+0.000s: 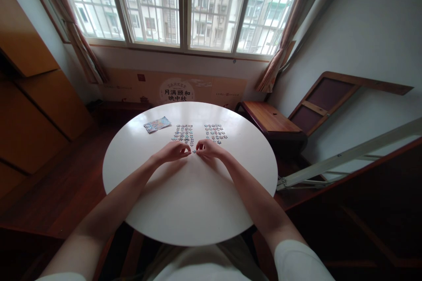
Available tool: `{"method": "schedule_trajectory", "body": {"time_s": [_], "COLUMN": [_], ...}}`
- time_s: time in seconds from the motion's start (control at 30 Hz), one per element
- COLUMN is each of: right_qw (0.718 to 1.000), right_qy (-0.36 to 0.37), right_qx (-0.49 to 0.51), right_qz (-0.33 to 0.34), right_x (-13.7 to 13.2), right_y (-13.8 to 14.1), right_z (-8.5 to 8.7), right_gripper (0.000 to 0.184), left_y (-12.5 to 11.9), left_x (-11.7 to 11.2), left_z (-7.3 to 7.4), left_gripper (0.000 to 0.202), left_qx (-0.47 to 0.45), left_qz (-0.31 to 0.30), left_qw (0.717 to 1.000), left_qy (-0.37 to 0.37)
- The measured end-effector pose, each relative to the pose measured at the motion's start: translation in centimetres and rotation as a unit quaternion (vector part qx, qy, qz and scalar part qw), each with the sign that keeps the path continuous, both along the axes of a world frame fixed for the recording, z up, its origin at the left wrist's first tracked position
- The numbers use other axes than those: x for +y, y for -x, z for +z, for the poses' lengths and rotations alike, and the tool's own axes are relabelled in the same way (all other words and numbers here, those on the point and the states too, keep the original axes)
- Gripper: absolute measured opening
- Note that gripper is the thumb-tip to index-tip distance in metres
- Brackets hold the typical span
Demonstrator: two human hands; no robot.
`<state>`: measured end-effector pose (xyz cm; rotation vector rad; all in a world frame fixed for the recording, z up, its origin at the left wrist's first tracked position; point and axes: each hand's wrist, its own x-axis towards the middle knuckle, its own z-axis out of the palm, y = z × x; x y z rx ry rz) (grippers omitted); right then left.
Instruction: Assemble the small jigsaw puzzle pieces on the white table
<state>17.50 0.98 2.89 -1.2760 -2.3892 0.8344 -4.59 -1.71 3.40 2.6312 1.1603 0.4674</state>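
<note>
My right hand (pixel 208 147): pinching jigsaw piece (pixel 194 152) at fingertips | my left hand (pixel 174 151): curled narrow just beside it, can't tell if touching | likely light, stiff card; grip edges, spare tabs.

We extend both bare forearms (pixel 130 192) forward, our left hand (pixel 173 150) and right hand (pixel 208 147) nearly meeting, fingers (pixel 185 145) curled

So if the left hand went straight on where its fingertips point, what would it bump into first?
The left hand would probably meet the small puzzle piece first, just before the right hand; whether it touches the piece now is hard to tell.
</note>
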Motion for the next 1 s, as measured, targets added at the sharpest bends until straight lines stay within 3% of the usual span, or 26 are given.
{"method": "schedule_trajectory", "body": {"time_s": [0.27, 0.53, 0.73, 1.0], "right_qw": [1.000, 0.992, 0.966, 0.937], "right_qy": [-0.011, 0.045, 0.156, 0.228], "right_qx": [0.024, 0.111, 0.199, 0.257], "right_qz": [0.004, 0.031, 0.045, 0.067], "right_x": [0.2, 0.9, 0.5, 0.3], "right_y": [-0.1, -0.3, 0.0, -0.1], "right_z": [-0.2, -1.1, -0.9, -1.0], "right_gripper": [0.009, 0.015, 0.022, 0.034], "left_y": [0.0, 0.0, 0.0, 0.0], "left_x": [0.1, 0.3, 0.2, 0.1], "left_z": [-0.1, -0.4, 0.1, 0.0], "left_gripper": [0.027, 0.024, 0.028, 0.021], "left_qx": [-0.013, -0.009, -0.058, -0.097], "left_qz": [-0.005, 0.006, 0.044, -0.009], "left_qw": [1.000, 1.000, 0.994, 0.991], "left_qy": [-0.001, -0.029, -0.077, -0.093]}}
